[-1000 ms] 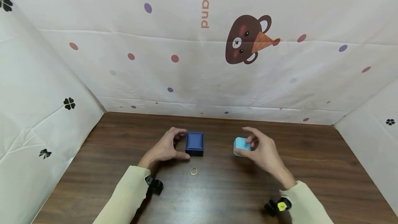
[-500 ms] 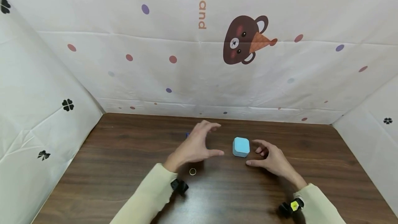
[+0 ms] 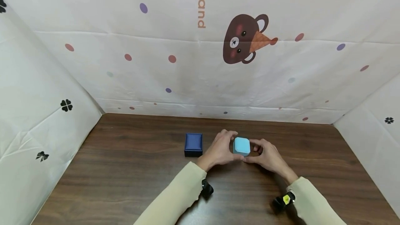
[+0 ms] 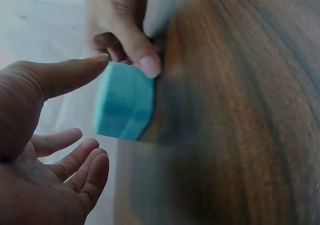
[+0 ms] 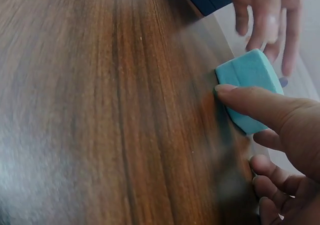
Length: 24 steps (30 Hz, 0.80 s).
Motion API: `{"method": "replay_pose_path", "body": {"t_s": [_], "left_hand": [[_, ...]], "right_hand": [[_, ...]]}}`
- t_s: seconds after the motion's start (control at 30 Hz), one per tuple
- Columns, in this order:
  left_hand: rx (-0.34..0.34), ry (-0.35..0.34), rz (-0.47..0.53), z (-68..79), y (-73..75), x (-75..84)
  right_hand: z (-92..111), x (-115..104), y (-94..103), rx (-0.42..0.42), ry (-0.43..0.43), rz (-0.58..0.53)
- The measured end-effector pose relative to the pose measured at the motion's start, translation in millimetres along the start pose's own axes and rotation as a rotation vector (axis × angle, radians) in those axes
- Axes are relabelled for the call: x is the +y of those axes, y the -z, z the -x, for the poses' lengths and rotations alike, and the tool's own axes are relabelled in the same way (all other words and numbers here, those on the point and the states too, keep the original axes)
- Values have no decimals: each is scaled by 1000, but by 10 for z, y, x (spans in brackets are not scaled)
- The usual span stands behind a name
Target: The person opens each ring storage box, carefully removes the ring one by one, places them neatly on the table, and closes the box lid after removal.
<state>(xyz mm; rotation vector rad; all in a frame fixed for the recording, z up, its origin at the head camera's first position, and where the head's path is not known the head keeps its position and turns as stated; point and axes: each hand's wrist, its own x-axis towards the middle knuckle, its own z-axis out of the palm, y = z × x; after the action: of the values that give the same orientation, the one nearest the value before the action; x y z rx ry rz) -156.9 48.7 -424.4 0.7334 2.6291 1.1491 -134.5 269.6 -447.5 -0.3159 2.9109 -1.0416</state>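
A small light blue ring box (image 3: pixel 241 146) stands closed on the table between both hands. My right hand (image 3: pixel 268 156) holds it from the right; in the right wrist view the thumb lies across the box's (image 5: pixel 247 70) seamed front side. My left hand (image 3: pixel 219 151) reaches around its left side, thumb in front and index finger behind. In the left wrist view the left thumb comes up to the edge of the box (image 4: pixel 125 100), while the other fingers are spread apart from it. To the left sits a closed dark blue jewellery box (image 3: pixel 193 143).
The brown wooden table (image 3: pixel 131 169) ends at a white printed cloth (image 3: pixel 150 75) hanging behind it, with more cloth at both sides. The left sleeve (image 3: pixel 175 193) covers the spot where a gold ring lay. Each wrist carries a black camera.
My left hand has moved right from the dark blue box to the light blue one. The right hand let go of the light blue box, drew back a little, and came onto it again.
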Motion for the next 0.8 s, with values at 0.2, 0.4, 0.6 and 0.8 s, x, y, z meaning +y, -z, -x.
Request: {"method": "replay_pose_path", "body": {"t_s": [0.2,0.4,0.6,0.8], "left_hand": [[-11,27,-8,-73,-105,-89],[-30,37,-45,-87,-117,-102],[-89,45,-72,-113,-90,-91],[-169,76,-15,-197,-31,-96]], "right_hand": [[-14,9,-13,10,13,-23],[-22,24,-22,16,19,-35],[-30,43,-9,7,-3,-47],[-39,57,-11,-1,-11,-58]]}}
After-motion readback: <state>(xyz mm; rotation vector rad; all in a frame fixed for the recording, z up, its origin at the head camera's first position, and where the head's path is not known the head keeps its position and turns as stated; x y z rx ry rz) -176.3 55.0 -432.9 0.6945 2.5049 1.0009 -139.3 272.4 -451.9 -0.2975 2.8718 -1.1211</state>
